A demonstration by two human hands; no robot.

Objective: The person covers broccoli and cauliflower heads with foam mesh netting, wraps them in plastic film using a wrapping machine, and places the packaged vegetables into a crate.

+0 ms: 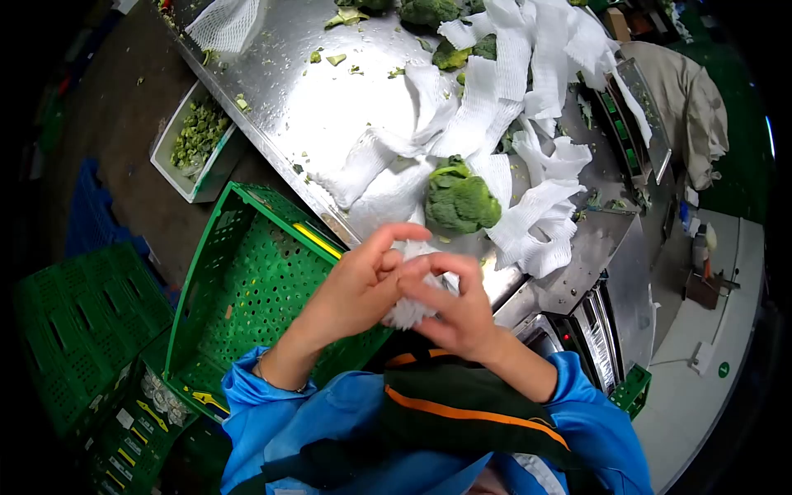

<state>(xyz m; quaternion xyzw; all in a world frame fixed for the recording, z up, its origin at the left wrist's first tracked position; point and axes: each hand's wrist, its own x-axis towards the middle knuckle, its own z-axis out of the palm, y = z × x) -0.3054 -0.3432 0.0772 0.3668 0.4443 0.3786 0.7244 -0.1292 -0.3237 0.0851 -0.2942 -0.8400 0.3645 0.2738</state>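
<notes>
Both my hands come together in front of my body, fingers curled around a bunched white foam net sleeve [410,312]. My left hand [351,285] grips it from the left, and my right hand [458,301] pinches it from the right. Whether anything is inside the sleeve, I cannot tell. Just beyond my fingers, a green broccoli head [462,200] lies on the metal table [346,91]. Loose white foam net sleeves [483,107] are spread around it and toward the far right, with more broccoli [429,10] at the far edge.
A green perforated crate [256,289] stands at the table's left edge. Beyond it is a white bin [196,144] of green trimmings. More green crates [87,305] are stacked at far left. A machine with a red light [567,337] stands at right.
</notes>
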